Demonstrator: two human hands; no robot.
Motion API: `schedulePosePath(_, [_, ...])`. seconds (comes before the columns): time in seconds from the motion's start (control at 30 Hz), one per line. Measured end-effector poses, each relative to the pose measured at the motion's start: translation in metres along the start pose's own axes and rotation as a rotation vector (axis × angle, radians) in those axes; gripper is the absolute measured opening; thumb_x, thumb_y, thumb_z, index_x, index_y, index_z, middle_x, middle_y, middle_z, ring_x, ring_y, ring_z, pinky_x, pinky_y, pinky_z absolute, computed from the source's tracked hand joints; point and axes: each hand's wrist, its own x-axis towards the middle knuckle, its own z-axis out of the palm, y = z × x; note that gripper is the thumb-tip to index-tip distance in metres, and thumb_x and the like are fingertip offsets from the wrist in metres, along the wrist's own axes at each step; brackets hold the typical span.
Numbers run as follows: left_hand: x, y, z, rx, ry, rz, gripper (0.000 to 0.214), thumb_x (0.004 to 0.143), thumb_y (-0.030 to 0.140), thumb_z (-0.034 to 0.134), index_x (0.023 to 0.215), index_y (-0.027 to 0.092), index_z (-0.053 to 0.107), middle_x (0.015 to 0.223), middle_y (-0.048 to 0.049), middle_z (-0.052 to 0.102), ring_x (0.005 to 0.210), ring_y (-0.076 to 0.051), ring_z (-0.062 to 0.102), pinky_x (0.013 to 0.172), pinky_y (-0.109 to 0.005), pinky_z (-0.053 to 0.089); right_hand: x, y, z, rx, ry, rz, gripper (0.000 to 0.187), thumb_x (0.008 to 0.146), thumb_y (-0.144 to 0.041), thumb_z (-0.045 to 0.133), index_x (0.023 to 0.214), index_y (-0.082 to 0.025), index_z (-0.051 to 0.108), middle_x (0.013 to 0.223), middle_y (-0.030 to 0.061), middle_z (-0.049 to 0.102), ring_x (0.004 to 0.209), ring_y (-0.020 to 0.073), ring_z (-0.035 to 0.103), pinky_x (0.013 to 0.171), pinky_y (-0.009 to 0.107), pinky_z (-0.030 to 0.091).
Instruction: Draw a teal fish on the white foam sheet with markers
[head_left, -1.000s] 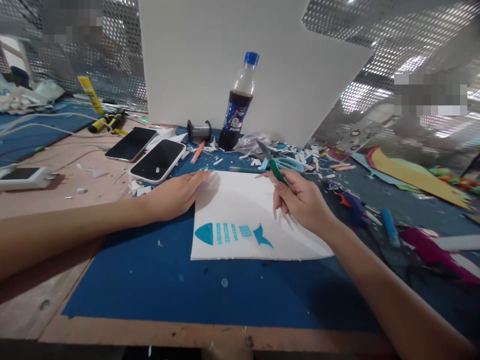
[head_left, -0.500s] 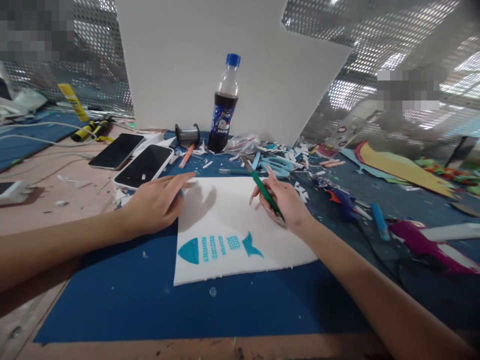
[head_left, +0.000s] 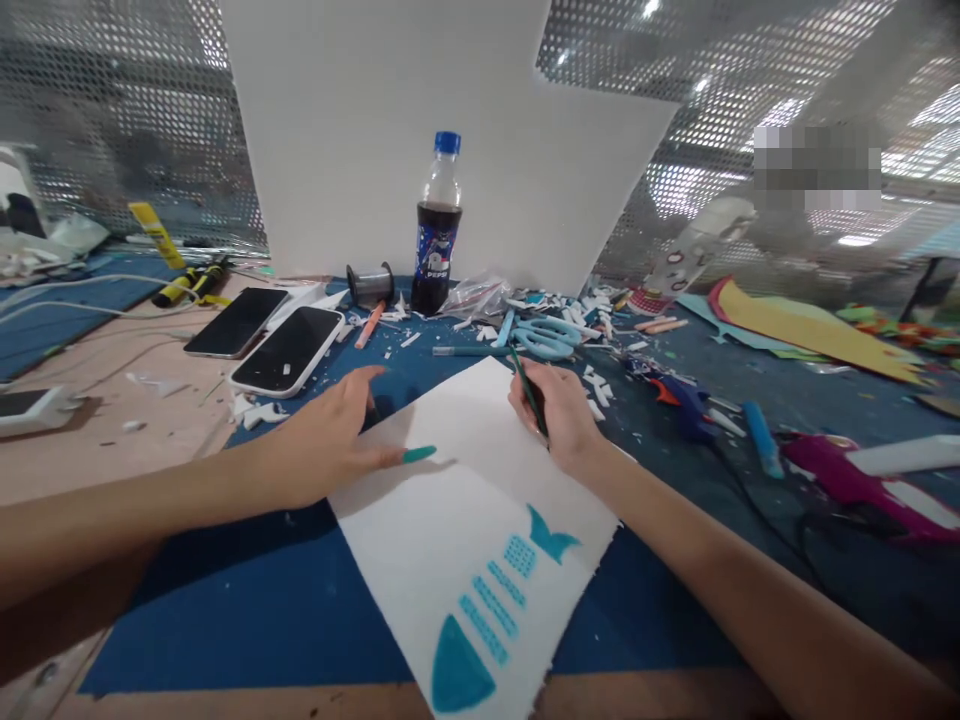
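A white sheet (head_left: 450, 500) lies turned at an angle on the blue mat (head_left: 247, 590). It bears a blue fish figure (head_left: 461, 665) in separate pieces: head, patterned bands and tail. My left hand (head_left: 337, 440) is at the sheet's left edge, fingers stretched and apart, the thumb with its long teal nail over the sheet. My right hand (head_left: 559, 410) is closed around a slim green craft knife (head_left: 531, 390) at the sheet's far right side. The knife's tip points up and away, and its blade is hard to make out now.
Behind the sheet lie light-blue scissors (head_left: 547, 338), white scraps and a spool (head_left: 370, 285). A Pepsi bottle (head_left: 436, 230) stands before a white board (head_left: 390, 90). Two phones (head_left: 289, 350) are at left. Glue guns (head_left: 862, 480) with cords lie at right.
The sheet has turned, swinging the fish's head toward me and its tail to the right. My left thumb has spread out over the sheet. The craft knife stays in my right hand.
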Motion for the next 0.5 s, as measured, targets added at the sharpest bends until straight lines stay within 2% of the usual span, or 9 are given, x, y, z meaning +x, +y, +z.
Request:
schedulePosePath(0.07, [-0.002, 0.009, -0.003, -0.062, -0.088, -0.065, 0.089, 0.084, 0.073, 0.052, 0.145, 0.011, 0.033, 0.101, -0.0127, 0.066, 0.085, -0.029, 0.070, 0.067, -0.035, 0.054, 0.000, -0.001, 0.002, 0.004, 0.031, -0.021, 0.033, 0.079, -0.049, 0.061, 0.060, -0.021, 0.055, 0.032, -0.0070, 0.038, 0.025, 0.0066, 0.025, 0.028, 0.022, 0.018])
schedulePosePath(0.13, [-0.005, 0.015, -0.005, -0.142, -0.157, -0.084, 0.092, 0.082, 0.071, 0.055, 0.146, 0.010, 0.031, 0.087, -0.0058, 0.064, 0.071, -0.025, 0.066, 0.058, -0.031, 0.049, -0.001, 0.000, 0.004, 0.027, 0.053, -0.026, 0.027, 0.079, -0.047, 0.060, 0.073, -0.021, 0.056, 0.032, -0.0095, 0.039, 0.025, 0.0068, 0.023, 0.029, 0.021, 0.018])
schedulePosePath(0.27, [-0.013, 0.023, -0.003, -0.318, -0.229, -0.045, 0.087, 0.083, 0.060, 0.058, 0.150, 0.015, 0.025, 0.068, 0.0062, 0.054, 0.062, -0.020, 0.056, 0.056, -0.027, 0.041, -0.002, 0.001, 0.004, 0.094, 0.066, 0.001, 0.019, 0.078, -0.038, 0.056, 0.086, -0.022, 0.051, 0.034, -0.0121, 0.039, 0.027, 0.0061, 0.020, 0.030, 0.019, 0.017])
schedulePosePath(0.33, [-0.019, 0.025, 0.000, -0.401, -0.228, -0.014, 0.083, 0.087, 0.051, 0.058, 0.154, 0.021, 0.019, 0.065, 0.0092, 0.049, 0.058, -0.017, 0.051, 0.057, -0.025, 0.038, 0.000, -0.001, 0.002, 0.128, 0.081, 0.026, 0.018, 0.076, -0.034, 0.055, 0.088, -0.022, 0.049, 0.035, -0.0126, 0.038, 0.027, 0.0062, 0.021, 0.030, 0.018, 0.015])
schedulePosePath(0.4, [-0.024, 0.026, 0.002, -0.489, -0.210, -0.023, 0.077, 0.090, 0.048, 0.057, 0.154, 0.026, 0.020, 0.065, 0.0098, 0.046, 0.056, -0.015, 0.048, 0.054, -0.023, 0.036, 0.003, -0.005, -0.003, 0.157, 0.124, 0.025, 0.018, 0.072, -0.031, 0.055, 0.087, -0.023, 0.048, 0.035, -0.0123, 0.039, 0.027, 0.0064, 0.021, 0.030, 0.018, 0.015])
schedulePosePath(0.5, [-0.025, 0.023, 0.001, -0.536, -0.065, -0.058, 0.066, 0.092, 0.048, 0.054, 0.149, 0.027, 0.029, 0.064, 0.0091, 0.044, 0.055, -0.014, 0.044, 0.051, -0.023, 0.032, 0.009, -0.015, -0.017, 0.181, 0.153, -0.031, 0.015, 0.072, -0.029, 0.054, 0.085, -0.022, 0.051, 0.035, -0.0113, 0.036, 0.028, 0.0070, 0.021, 0.031, 0.019, 0.015])
